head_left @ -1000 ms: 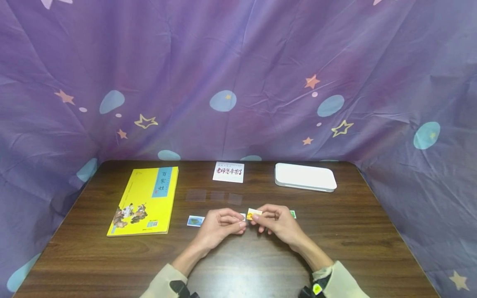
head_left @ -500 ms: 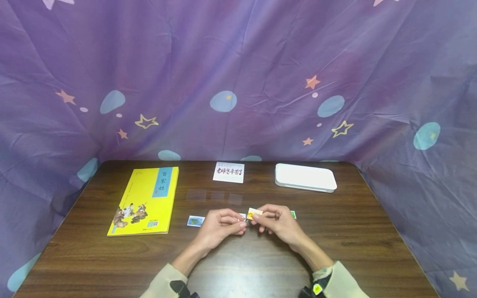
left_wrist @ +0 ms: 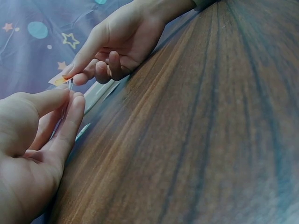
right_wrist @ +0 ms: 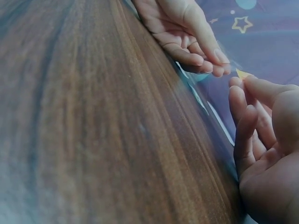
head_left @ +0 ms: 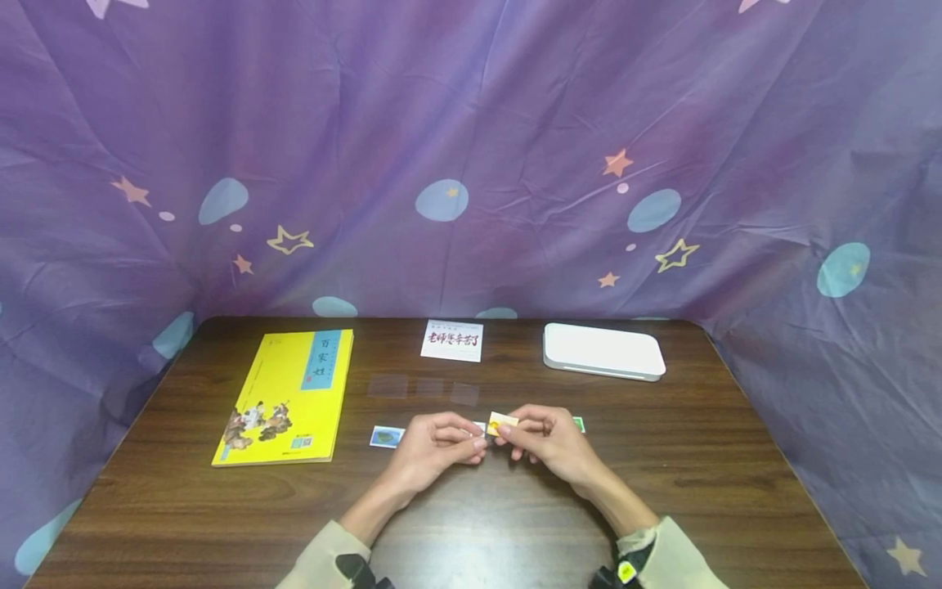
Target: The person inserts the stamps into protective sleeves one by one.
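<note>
My right hand pinches a small yellow stamp with a white border between thumb and fingers. Facing it, my left hand pinches a thin clear plastic sleeve, mostly covered by the fingertips. Stamp and sleeve edge are very close in the wrist views; whether they touch I cannot tell. A blue stamp lies left of my left hand, and a green stamp is partly covered by my right hand. Something pale shows behind the left fingertips. Beyond the hands lie three clear sleeves in a row.
On the wooden table, a yellow book lies at the left. A white card with red writing sits at the back middle, and a white flat case at the back right. A purple curtain hangs behind.
The yellow stamp tilts slightly in my right fingers. Otherwise both hands stay in nearly the same place.
</note>
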The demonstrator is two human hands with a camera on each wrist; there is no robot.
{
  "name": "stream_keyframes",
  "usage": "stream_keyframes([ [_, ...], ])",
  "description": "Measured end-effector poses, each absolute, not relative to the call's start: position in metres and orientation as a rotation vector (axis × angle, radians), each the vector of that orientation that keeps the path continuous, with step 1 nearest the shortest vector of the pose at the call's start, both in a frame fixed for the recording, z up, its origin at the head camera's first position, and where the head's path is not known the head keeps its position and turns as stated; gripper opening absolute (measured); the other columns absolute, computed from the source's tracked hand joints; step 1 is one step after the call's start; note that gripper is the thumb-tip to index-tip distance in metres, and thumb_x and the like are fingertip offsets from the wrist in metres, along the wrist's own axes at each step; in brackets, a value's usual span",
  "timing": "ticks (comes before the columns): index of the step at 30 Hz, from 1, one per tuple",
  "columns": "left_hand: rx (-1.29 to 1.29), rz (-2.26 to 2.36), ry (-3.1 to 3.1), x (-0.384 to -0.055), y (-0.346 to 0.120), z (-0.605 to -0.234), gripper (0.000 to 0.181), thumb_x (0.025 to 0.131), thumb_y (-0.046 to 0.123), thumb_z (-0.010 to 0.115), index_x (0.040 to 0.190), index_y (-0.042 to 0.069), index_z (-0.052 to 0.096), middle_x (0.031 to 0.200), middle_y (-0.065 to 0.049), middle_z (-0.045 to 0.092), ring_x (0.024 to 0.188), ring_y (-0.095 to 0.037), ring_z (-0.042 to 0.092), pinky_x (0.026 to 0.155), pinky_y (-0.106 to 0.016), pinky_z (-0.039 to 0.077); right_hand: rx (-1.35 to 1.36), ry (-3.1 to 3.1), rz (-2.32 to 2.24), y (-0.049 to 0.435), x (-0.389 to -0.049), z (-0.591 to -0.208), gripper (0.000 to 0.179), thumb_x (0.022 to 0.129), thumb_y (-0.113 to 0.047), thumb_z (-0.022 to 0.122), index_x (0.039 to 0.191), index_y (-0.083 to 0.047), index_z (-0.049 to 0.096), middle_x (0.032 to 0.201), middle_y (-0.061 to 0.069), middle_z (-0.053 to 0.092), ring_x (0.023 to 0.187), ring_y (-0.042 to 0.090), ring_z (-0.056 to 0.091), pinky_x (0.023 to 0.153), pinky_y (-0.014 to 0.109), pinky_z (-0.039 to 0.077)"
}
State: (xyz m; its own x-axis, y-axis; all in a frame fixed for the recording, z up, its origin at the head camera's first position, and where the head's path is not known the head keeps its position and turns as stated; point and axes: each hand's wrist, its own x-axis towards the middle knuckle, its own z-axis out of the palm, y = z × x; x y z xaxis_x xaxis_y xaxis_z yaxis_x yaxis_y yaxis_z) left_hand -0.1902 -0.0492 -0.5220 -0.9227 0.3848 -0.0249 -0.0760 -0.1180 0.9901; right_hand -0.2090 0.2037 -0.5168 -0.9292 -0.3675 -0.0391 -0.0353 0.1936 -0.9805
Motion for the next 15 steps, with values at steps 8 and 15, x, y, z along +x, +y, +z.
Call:
stream_keyframes([
  [8, 0.325, 2.121, 1.838, -0.1896, -0.0488, -0.5205, 0.03, 0.096, 0.006, 0.082, 0.119, -0.01, 0.071, 0.112, -0.034, 0.077, 0.091, -0.027, 0.083, 0.09, -0.039, 0.072, -0.409, 2.209, -1.808, 0.204, -0.2093, -0.518, 0.023, 0.101, -0.027, 0.079, 0.112, -0.006, 0.077, 0.1, 0.012, 0.084, 0.067, 0.01, 0.069, 0.051, 0.019, 0.054],
  [15, 0.316, 2.121, 1.834, -0.1896, -0.0489, -0.5194, 0.03, 0.097, 0.007, 0.082, 0.12, -0.009, 0.071, 0.111, -0.032, 0.078, 0.092, -0.026, 0.083, 0.09, -0.038, 0.072, -0.4, 2.213, -1.778, 0.2034, -0.2087, -0.5172, 0.023, 0.099, -0.028, 0.081, 0.111, -0.009, 0.077, 0.1, 0.008, 0.085, 0.068, 0.011, 0.071, 0.051, 0.019, 0.055],
])
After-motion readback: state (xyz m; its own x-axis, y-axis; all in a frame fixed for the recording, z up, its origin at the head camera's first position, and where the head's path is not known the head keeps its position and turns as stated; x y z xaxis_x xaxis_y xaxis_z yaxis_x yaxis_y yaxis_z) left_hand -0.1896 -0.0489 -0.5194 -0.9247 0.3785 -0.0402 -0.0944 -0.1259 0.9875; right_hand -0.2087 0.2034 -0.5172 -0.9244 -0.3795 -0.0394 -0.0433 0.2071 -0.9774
